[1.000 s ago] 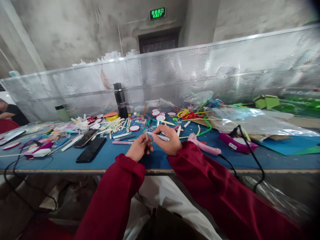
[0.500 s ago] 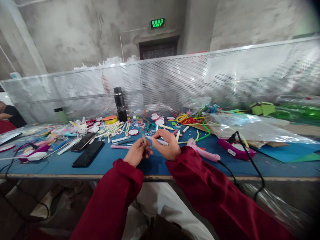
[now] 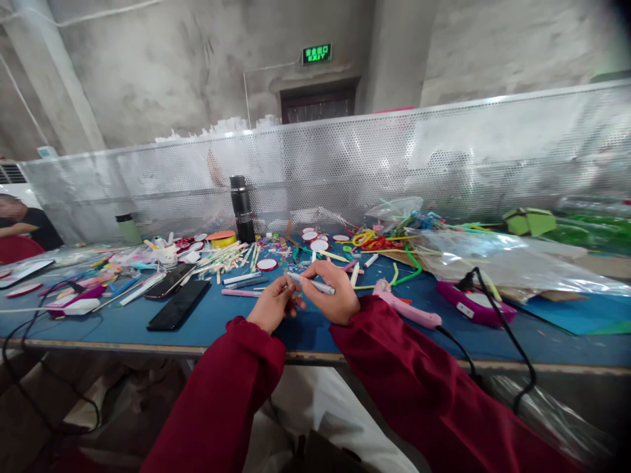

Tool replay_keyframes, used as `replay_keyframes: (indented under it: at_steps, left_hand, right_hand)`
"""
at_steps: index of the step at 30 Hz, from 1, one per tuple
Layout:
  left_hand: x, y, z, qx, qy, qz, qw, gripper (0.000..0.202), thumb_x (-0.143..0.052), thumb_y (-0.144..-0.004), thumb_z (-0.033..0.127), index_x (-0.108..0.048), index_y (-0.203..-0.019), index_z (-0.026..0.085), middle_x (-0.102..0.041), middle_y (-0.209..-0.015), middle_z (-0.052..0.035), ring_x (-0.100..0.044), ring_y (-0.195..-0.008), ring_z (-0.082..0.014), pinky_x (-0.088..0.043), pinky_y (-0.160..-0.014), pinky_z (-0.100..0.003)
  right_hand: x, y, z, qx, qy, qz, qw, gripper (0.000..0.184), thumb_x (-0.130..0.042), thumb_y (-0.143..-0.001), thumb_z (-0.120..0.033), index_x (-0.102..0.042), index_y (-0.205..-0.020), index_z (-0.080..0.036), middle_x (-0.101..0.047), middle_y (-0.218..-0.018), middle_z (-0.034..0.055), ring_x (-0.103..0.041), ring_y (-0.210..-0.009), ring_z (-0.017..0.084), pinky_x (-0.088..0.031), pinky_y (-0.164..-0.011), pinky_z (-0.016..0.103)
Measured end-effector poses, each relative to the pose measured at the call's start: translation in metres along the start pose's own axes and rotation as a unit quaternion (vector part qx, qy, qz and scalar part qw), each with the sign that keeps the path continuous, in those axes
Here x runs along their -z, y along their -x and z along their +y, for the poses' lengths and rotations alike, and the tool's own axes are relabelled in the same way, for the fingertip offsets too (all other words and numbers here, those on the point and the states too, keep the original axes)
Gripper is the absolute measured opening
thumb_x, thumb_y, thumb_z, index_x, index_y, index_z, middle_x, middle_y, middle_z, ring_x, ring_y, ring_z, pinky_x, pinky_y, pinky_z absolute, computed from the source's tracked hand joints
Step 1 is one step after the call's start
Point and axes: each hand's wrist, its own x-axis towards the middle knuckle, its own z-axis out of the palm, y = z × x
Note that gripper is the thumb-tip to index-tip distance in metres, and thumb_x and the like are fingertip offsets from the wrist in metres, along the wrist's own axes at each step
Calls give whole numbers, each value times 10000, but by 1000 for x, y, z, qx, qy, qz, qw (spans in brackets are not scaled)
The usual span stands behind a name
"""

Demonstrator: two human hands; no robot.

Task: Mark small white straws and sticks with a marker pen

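Note:
My right hand [image 3: 332, 292] is closed around a pale grey marker pen [image 3: 323, 287], whose tip points left toward my other hand. My left hand [image 3: 276, 302] pinches a small, thin, brownish piece at the fingertips; it is too small to name surely. The pen's tip is at or very near this piece; whether they touch I cannot tell. Just left of my hands lie a pink marker [image 3: 241, 293] and grey-blue markers [image 3: 241, 278]. A pink glue gun [image 3: 407, 305] rests beside my right sleeve.
Two dark phones [image 3: 180, 305] lie on the blue table [image 3: 221, 335] at left. Wooden sticks [image 3: 236, 256], a black bottle [image 3: 241, 210] and round white lids [image 3: 267, 264] are behind. At right are a purple power strip [image 3: 476, 304] and plastic bags [image 3: 517, 263]. A person sits far left.
The whole view has shifted slightly, with the scene now a little right and lower. The pen tip has come closer to the small piece in my left fingers.

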Motion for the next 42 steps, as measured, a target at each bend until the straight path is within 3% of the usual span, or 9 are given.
replay_keyframes:
  at_steps: [8, 15, 42]
  left_hand:
    - [2, -1, -5, -11, 0, 0, 1000, 431, -602, -873, 598, -532, -946, 179, -676, -705, -17, -527, -476, -82, -278, -449, -199]
    - [2, 0, -3, 7, 1, 13, 1000, 419, -603, -872, 587, -519, -941, 183, -673, -680, -15, -529, -469, -86, -268, -447, -200]
    - [-1, 1, 2, 0, 5, -5, 1000, 452, -639, -842, 602, -497, -912, 179, -646, -631, 1, -504, -452, -76, -278, -453, -204]
  right_hand:
    - [-2, 1, 6, 2, 23, -14, 1000, 128, -621, -881, -263, -622, -756, -239, -671, -739, -3, -592, -749, 177, -430, -750, 329]
    - [1, -1, 2, 2, 28, 34, 999, 165, -602, -858, -225, -561, -699, -242, -634, -704, 6, -585, -728, 185, -434, -736, 336]
    - [-1, 1, 4, 7, 15, 0, 1000, 128, -625, -872, -230, -613, -744, -232, -663, -740, -3, -581, -746, 172, -413, -738, 319]
